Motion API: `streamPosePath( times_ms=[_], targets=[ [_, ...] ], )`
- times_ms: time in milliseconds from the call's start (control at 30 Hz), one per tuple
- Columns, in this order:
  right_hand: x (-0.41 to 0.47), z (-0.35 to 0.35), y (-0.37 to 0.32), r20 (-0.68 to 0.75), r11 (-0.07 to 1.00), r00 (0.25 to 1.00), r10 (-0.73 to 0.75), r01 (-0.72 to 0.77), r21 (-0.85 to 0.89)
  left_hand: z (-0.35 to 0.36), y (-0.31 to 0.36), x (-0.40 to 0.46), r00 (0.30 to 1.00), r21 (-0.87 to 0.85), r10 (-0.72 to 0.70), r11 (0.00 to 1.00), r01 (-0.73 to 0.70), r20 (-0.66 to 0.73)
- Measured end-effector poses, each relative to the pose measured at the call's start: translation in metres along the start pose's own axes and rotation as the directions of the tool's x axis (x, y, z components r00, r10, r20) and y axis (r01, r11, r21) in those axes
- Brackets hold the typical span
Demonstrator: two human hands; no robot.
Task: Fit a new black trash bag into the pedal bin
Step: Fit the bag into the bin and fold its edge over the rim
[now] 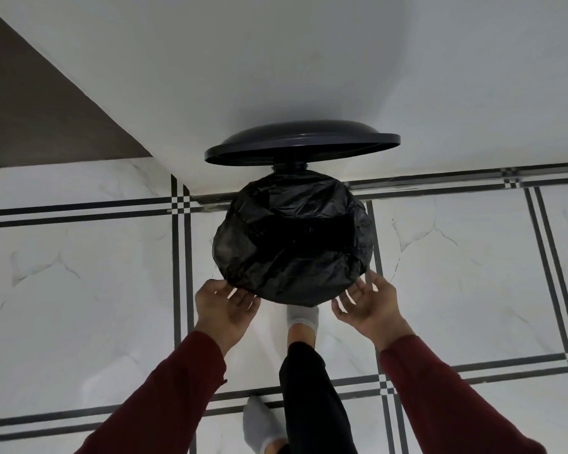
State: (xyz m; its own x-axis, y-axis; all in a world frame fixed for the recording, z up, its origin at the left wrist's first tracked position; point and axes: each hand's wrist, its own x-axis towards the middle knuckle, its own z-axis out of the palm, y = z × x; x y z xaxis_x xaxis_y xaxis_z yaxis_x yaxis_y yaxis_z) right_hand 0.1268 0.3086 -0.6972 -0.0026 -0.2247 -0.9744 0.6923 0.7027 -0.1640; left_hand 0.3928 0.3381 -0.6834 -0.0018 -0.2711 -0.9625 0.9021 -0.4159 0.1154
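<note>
Maroon sleeves point(164, 398), 2 hands' fingers point(240, 298) perhaps under bin-hiding black bag point(292, 237).

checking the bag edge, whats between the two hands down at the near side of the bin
In the head view, the front edge of the black trash bag and a grey-socked foot lie between the left hand and right hand.

I cannot see the bin body or pedal under the crinkled black plastic trash bag point(292, 237); my grey-socked front foot point(303, 317) is half hidden.

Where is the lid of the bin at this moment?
In the head view the lid stands raised at the centre, against the white wall, just behind and above the black trash bag.
</note>
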Motion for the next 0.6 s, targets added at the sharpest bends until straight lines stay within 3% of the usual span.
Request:
streamPosePath(
  times_ms=[67, 233, 433, 500, 567, 600],
  targets=[
    [-0.003, 0.006, 0.003, 0.032, 0.995, 0.999, -0.029, 0.026, 0.093, 0.003, -0.001, -0.002, 1.000, 0.035, 0.012, 0.999, -0.012, 0.015],
    [-0.001, 0.018, 0.010, 0.026, 0.995, 0.998, -0.060, 0.058, 0.083, 0.008, -0.005, 0.011, 0.993, 0.190, 0.076, 0.980, -0.059, -0.086],
    [0.004, 0.022, 0.009, 0.017, 0.980, 0.998, -0.054, 0.050, 0.192, 0.016, -0.006, 0.013, 0.992, 0.137, 0.044, 0.990, -0.028, -0.119],
    [0.000, 0.025, 0.007, -0.006, 0.995, 0.998, -0.064, 0.065, 0.080, 0.014, -0.005, 0.009, 0.997, 0.060, 0.027, 0.998, -0.022, -0.076],
    [-0.007, 0.030, 0.004, -0.144, 0.977, 0.984, -0.102, 0.072, -0.200, 0.013, -0.005, 0.003, 0.999, 0.028, 0.002, 1.000, -0.001, -0.043],
    [-0.009, 0.030, 0.003, -0.254, 0.923, 0.946, -0.203, 0.098, -0.372, 0.013, -0.006, 0.003, 0.999, 0.050, 0.006, 0.999, -0.003, -0.053]
  ],
)
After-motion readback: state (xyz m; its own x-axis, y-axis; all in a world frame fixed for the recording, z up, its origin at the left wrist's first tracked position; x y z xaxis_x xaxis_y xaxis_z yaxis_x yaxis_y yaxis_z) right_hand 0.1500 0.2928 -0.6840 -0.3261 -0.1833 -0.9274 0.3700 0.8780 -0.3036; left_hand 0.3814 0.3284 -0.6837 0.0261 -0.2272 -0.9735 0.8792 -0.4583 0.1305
